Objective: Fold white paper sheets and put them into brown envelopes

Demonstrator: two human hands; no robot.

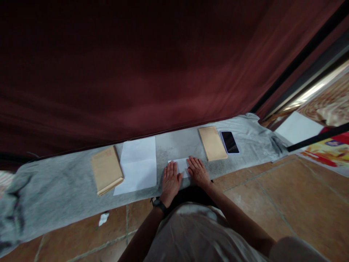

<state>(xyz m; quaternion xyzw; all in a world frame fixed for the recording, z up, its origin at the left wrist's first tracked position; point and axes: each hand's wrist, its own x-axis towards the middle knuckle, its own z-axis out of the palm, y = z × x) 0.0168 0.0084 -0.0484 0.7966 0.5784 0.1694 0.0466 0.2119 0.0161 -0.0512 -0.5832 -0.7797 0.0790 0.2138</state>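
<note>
Both palms lie flat on a small folded piece of white paper (pixel 182 166) at the near edge of the cloth-covered bench. My left hand (pixel 171 181) covers its left end, fingers stretched out and pointing away from me. Over the right end rests my right hand (pixel 199 172), its fingers extended toward the upper left. Left of my hands are larger white sheets (pixel 139 163), with a stack of brown envelopes (pixel 107 169) partly on their left edge. A brown envelope (pixel 213 143) lies beyond my right hand, beside a dark-screened phone (pixel 230 142).
Grey cloth (pixel 60 189) covers the long narrow bench. A dark red curtain (pixel 152 72) hangs right behind it. Dark metal bars (pixel 321 137) stand at the right, near a colourful printed bag (pixel 329 151). A white scrap (pixel 104 218) lies on the tiled floor.
</note>
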